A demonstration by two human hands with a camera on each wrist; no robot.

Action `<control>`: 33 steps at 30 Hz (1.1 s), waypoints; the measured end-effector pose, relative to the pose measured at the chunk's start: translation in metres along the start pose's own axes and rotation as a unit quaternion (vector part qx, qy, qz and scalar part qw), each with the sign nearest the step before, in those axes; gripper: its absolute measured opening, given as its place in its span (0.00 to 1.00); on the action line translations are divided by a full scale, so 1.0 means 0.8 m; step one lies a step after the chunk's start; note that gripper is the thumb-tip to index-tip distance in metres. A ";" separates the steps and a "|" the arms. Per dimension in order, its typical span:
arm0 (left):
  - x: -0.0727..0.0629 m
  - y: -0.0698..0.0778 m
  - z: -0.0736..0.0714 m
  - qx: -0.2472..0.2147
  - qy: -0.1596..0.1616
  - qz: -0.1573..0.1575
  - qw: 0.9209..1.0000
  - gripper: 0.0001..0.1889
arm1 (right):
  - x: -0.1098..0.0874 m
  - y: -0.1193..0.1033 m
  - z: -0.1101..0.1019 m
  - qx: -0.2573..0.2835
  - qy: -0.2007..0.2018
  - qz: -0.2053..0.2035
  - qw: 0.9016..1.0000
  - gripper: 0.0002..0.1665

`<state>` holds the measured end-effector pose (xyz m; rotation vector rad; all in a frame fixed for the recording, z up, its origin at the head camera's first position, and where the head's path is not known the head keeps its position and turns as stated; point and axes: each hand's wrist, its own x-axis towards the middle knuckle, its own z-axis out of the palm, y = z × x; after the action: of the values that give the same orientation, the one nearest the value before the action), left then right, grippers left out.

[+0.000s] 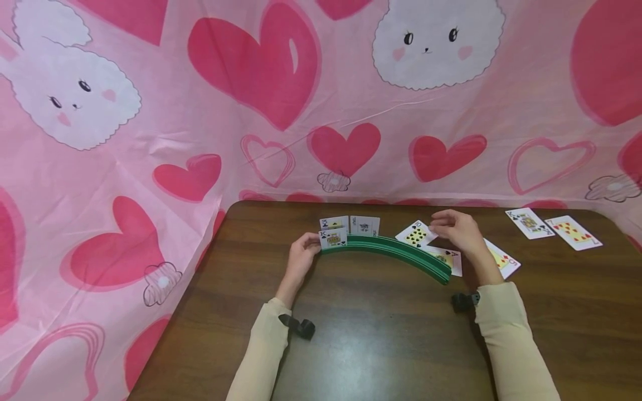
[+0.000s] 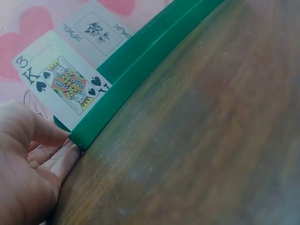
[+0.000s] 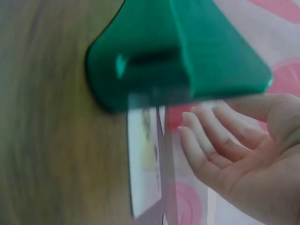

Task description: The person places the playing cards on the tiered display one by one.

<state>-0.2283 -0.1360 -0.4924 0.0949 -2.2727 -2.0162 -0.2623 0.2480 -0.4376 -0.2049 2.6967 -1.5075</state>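
Note:
A curved green card holder (image 1: pixel 391 248) lies on the table. At its left end, my left hand (image 1: pixel 302 253) pinches the holder's tip between thumb and fingers, beside a king of spades (image 2: pixel 65 79) standing in the front groove. Behind that king are another face card (image 1: pixel 327 223), partly covered, and a joker (image 2: pixel 96 33). My right hand (image 1: pixel 458 231), fingers loosely bent with nothing between them, hovers near a black-suited ten (image 1: pixel 415 235). An ace (image 1: pixel 453 262) lies partly hidden by the holder's right end. Under the right forearm shows a red-suited card (image 1: pixel 509 262).
A king card (image 1: pixel 529 223) and a red seven (image 1: pixel 573 232) lie face up at the far right of the brown table (image 1: pixel 381 334). A pink heart-patterned cloth (image 1: pixel 401 117) hangs behind the back edge. Black wrist cameras (image 1: pixel 304 328) sit at both cuffs.

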 end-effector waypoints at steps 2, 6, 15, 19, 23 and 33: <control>0.000 0.000 0.000 0.000 0.001 0.004 1.000 0.13 | -0.001 0.003 -0.003 -0.030 -0.018 -0.001 0.999 0.28; -0.001 0.000 -0.001 0.001 0.004 0.009 1.000 0.13 | -0.004 0.008 -0.010 -0.084 -0.050 -0.006 0.995 0.29; -0.001 0.001 -0.001 0.006 0.003 0.014 1.000 0.10 | -0.028 0.017 -0.023 -0.159 -0.114 -0.035 0.980 0.27; -0.012 0.025 -0.004 0.007 -0.006 0.022 1.000 0.10 | -0.044 0.023 -0.028 -0.183 -0.150 -0.066 0.969 0.30; -0.025 0.055 -0.007 0.016 -0.012 0.027 0.999 0.10 | -0.055 0.024 -0.031 -0.206 -0.161 -0.068 0.963 0.35; 0.001 0.001 -0.003 0.009 -0.006 0.018 1.000 0.11 | -0.064 0.029 -0.046 -0.249 -0.103 -0.034 0.962 0.21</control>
<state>-0.2288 -0.1381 -0.4914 0.0432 -2.2825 -1.9847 -0.2178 0.2981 -0.4394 -0.4474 2.8578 -0.7359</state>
